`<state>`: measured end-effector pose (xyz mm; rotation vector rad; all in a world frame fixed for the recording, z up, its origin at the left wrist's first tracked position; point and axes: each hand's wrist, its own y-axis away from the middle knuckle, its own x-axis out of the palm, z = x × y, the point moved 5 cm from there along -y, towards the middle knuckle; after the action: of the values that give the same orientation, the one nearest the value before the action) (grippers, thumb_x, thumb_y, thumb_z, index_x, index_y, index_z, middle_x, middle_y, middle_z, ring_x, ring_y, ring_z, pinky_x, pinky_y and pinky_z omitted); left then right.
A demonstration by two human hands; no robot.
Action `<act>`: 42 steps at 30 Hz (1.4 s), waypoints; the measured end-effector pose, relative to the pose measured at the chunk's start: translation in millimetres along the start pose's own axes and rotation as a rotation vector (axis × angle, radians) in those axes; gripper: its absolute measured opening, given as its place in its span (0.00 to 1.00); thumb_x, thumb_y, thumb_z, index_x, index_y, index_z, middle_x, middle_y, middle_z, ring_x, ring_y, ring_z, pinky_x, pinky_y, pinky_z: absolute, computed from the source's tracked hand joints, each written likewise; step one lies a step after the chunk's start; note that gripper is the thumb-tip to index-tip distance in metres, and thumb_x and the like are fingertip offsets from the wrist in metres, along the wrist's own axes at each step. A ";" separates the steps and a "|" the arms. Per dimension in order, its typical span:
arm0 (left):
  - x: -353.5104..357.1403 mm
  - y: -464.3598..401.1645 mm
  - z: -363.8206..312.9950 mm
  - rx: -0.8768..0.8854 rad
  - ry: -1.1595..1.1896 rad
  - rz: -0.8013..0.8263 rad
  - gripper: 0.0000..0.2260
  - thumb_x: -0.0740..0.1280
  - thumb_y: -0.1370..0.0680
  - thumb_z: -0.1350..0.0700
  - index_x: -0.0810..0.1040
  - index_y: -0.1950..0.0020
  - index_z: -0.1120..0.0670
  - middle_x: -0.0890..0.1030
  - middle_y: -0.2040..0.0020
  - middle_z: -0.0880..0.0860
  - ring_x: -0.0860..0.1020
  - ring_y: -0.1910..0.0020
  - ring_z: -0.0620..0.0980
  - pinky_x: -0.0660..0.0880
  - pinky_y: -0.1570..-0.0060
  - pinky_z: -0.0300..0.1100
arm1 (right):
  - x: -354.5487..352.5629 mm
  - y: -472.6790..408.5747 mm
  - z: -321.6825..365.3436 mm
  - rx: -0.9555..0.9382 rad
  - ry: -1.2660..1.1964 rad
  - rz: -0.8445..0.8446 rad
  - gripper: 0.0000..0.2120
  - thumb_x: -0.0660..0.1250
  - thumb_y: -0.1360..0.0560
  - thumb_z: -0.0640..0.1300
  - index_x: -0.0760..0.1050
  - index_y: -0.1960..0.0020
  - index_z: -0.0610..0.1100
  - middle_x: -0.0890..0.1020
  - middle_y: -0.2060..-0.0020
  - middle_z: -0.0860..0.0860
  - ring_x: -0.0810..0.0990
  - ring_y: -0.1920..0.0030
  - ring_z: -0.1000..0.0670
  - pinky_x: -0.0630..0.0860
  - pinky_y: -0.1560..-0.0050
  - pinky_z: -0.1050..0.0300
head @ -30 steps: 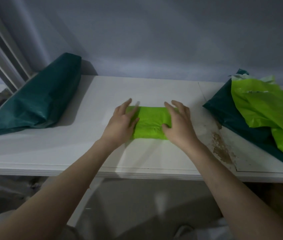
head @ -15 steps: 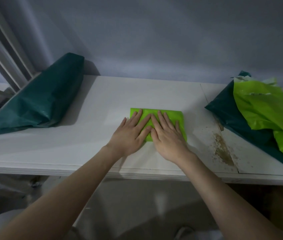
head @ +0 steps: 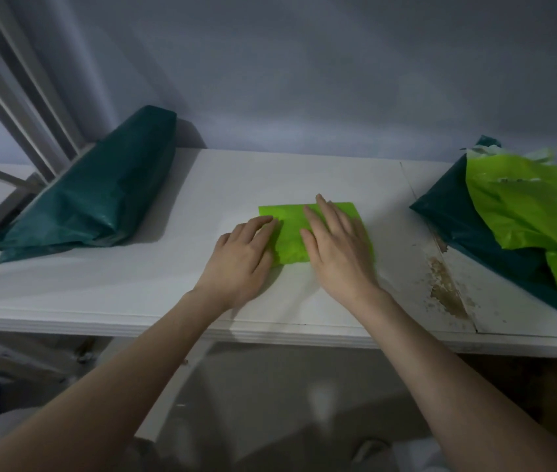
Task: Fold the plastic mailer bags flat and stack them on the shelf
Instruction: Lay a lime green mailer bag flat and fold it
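Folded lime mailer bag (head: 290,233) at mid-shelf (head: 134,284), pressed flat under left hand (head: 241,257) and right hand (head: 336,253) (fingers straight, grasping nothing). Unfolded lime bag (head: 525,212) far right, apparently awaiting folding.

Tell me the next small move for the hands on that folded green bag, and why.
Probably lift both hands off and check that it stays flat. The left hand and right hand lie flat on the folded bag, which already looks like a neat rectangle on the shelf.
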<state>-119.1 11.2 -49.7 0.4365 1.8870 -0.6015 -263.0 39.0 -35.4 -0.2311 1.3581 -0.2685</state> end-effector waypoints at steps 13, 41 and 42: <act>9.5 31.6 -2.2 0.013 -0.195 0.047 0.23 0.52 0.27 0.49 0.77 0.38 0.54 0.79 0.41 0.49 0.79 0.47 0.53 0.75 0.54 0.48 | 15.6 34.2 47.6 -0.163 0.231 0.087 0.22 0.54 0.31 0.48 0.78 0.43 0.43 0.79 0.46 0.50 0.77 0.48 0.45 0.74 0.51 0.51; -6.5 9.2 -26.4 -0.005 -0.161 -0.088 0.32 0.42 0.28 0.45 0.68 0.30 0.55 0.67 0.27 0.51 0.68 0.32 0.52 0.65 0.39 0.49 | 0.4 31.3 10.2 -0.030 0.146 0.110 0.19 0.60 0.30 0.48 0.77 0.44 0.39 0.78 0.51 0.45 0.75 0.51 0.41 0.76 0.56 0.47; -5.0 5.9 -31.7 0.024 -0.156 -0.079 0.30 0.44 0.27 0.46 0.69 0.30 0.55 0.69 0.29 0.52 0.69 0.33 0.52 0.67 0.39 0.48 | 1.9 30.8 12.2 -0.033 0.136 0.123 0.21 0.59 0.31 0.48 0.76 0.42 0.39 0.78 0.50 0.45 0.75 0.50 0.40 0.76 0.54 0.47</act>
<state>-137.5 34.5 -36.3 0.3225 1.7557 -0.6919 -248.9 67.7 -44.6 -0.1584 1.5060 -0.1614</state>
